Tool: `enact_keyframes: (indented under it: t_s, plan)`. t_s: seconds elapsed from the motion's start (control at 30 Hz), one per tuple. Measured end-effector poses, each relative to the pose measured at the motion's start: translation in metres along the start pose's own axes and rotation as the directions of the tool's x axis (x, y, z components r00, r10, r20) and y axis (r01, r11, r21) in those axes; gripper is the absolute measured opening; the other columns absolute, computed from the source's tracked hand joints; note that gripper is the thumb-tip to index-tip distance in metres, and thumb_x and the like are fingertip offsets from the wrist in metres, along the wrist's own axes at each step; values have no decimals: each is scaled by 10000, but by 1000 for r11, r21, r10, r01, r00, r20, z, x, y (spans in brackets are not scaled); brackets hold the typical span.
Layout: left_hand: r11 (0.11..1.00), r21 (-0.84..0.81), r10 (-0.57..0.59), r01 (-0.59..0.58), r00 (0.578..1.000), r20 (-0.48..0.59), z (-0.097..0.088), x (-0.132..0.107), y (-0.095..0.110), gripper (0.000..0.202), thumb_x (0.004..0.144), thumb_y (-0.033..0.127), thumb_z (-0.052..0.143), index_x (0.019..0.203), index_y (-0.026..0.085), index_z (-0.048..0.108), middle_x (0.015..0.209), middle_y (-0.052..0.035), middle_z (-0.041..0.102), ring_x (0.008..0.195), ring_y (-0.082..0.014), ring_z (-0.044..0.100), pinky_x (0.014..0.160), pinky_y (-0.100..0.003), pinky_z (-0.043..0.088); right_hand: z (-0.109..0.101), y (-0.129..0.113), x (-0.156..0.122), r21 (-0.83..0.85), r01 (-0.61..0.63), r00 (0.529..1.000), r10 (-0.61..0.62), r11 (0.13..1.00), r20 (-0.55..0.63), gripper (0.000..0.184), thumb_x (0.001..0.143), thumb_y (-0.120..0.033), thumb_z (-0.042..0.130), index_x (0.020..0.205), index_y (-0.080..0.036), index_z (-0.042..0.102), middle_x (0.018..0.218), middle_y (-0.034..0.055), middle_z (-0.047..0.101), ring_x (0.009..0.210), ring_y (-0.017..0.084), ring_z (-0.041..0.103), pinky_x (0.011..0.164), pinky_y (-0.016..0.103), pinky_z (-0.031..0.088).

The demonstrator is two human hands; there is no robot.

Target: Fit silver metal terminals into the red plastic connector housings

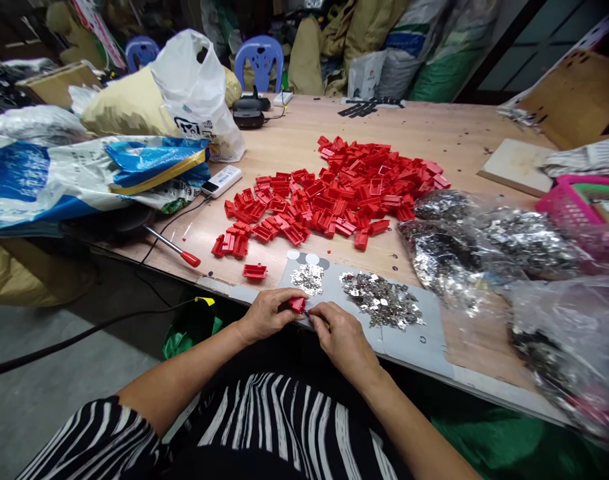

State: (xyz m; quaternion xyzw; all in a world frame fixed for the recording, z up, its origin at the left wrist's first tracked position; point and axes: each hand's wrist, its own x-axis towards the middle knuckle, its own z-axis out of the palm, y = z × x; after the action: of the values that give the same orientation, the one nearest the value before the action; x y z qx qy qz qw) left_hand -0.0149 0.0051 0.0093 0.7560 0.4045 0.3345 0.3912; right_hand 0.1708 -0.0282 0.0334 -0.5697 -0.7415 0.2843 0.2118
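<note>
My left hand point(267, 316) is closed around a small red plastic housing point(297, 305) at the table's front edge. Fingers of my right hand point(345, 339) are pinched close against the housing's right side. A small dark thing shows between those fingertips, too small to name. Just beyond both hands lie a little pile of shiny metal pieces point(307, 279) and, to the right, a larger pile of metal clips point(384, 300), both on a grey sheet point(434, 340). A single red housing point(255, 271) rests apart, left of the sheet.
A big heap of red housings point(344, 187) spreads over the middle of the table. Clear bags of metal parts point(439, 247) and a pink basket point(569, 200) crowd the right. On the left are a red-tipped lever point(189, 259), a white power bank point(222, 181) and bulky plastic sacks point(74, 170).
</note>
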Motion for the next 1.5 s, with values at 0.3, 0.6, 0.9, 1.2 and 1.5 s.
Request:
enact_keyframes:
  t_s: [0.3,0.6,0.9,1.2,1.5]
  plan:
    - [999,-5,52,-52,996,73,-5,0,-5,368,784,197,652,1151,193,616,1130,-85,687,1024,-199,646,919,-324,481,-9,3,5,15,47,994,-48,999,95,146,856,-180,496,838,-207,638,845,36,672,779,174,611,704,279,435]
    - [999,-30,46,-45,998,36,0,-1,-2,387,815,239,625,1202,226,605,1126,-81,693,1014,-204,647,903,-329,477,-2,-6,8,-121,58,994,-47,991,94,163,880,-143,470,912,-199,620,913,51,656,824,175,615,732,276,440]
    - [946,-304,-161,111,977,-143,0,-4,12,305,710,235,738,992,189,630,962,-37,662,877,-168,615,827,-288,462,-3,5,-8,59,159,983,-153,985,-101,184,957,-242,365,1032,-216,531,982,59,609,909,185,604,791,307,468]
    - [98,-971,-460,217,875,149,9,-6,42,158,776,250,701,821,137,599,832,-44,714,885,-196,691,954,-356,447,-28,-5,-15,289,120,992,-124,950,-4,354,965,-296,362,1306,-216,411,697,-28,574,635,139,552,665,262,444]
    - [-134,-955,-496,264,816,295,16,-12,47,147,868,193,582,937,87,656,863,-74,732,789,-161,702,910,-327,497,-31,-14,-14,220,132,989,-144,966,40,402,957,-357,382,1311,-214,505,668,-9,613,593,156,560,598,253,432]
